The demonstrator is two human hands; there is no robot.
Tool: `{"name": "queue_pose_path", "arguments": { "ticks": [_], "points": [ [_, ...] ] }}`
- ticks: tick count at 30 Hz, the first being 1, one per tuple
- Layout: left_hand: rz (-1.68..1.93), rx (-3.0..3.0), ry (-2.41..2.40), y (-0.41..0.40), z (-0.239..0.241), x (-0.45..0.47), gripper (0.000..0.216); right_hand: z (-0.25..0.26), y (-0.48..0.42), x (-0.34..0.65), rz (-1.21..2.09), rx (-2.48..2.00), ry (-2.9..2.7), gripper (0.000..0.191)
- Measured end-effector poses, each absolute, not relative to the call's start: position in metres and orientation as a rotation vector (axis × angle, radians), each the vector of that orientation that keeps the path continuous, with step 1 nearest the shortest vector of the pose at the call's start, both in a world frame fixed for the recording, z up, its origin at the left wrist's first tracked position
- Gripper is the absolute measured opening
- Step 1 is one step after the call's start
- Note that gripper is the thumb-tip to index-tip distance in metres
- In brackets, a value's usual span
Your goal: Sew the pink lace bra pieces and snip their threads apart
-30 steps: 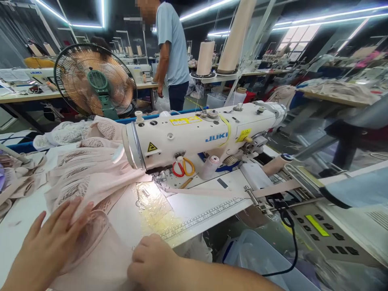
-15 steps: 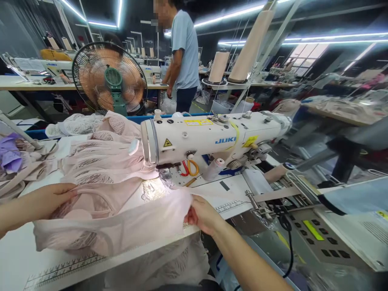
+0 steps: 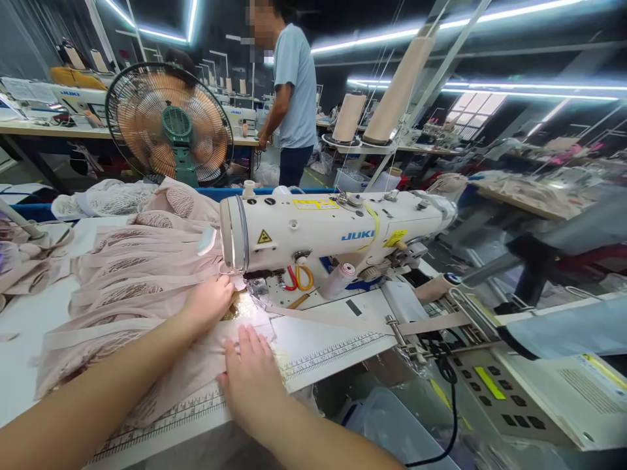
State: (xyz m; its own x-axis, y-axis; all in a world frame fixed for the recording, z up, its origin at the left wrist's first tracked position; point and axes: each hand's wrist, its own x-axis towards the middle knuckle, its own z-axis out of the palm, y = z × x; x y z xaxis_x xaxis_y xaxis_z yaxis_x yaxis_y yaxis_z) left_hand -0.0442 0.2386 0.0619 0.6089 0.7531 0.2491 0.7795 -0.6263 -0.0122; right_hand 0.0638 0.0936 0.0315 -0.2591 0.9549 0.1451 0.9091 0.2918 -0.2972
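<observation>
Cloth [image 3: 196, 362] in pale pink lies on the table [image 3: 301, 336] beneath both hands, just in front of the sewing machine [image 3: 313, 228]. The right hand [image 3: 255, 382] is spread flat on it, fingers straight and close together. The left hand [image 3: 210, 303] has its fingers drawn in beside the machine's needle end; whether they pinch an edge, I cannot tell. Those fingertips seem most at risk: starting the machine with them so near could catch one. Uneven pressure between the hands might pucker the cloth or skew its edge. Farther left, lace pieces [image 3: 117, 261] lie bunched under the left arm, so a loose fold could get dragged along. To the right, scissors [image 3: 312, 279] and a thread spool [image 3: 337, 281] sit near the needle end, where a sweeping hand could knock them.
</observation>
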Motion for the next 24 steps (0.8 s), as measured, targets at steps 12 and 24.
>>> {"name": "queue_pose_path", "arguments": {
  "ticks": [12, 24],
  "points": [
    [-0.138, -2.842, -1.618, 0.267, 0.091, -0.047, 0.027, 0.057, 0.174, 0.117, 0.258, -0.903, -2.783, 0.04],
    [-0.203, -3.093, -1.019, 0.218, 0.044, -0.073, 0.041, 0.035, 0.112, 0.135, 0.335, -1.232, -2.544, 0.05]
  ]
}}
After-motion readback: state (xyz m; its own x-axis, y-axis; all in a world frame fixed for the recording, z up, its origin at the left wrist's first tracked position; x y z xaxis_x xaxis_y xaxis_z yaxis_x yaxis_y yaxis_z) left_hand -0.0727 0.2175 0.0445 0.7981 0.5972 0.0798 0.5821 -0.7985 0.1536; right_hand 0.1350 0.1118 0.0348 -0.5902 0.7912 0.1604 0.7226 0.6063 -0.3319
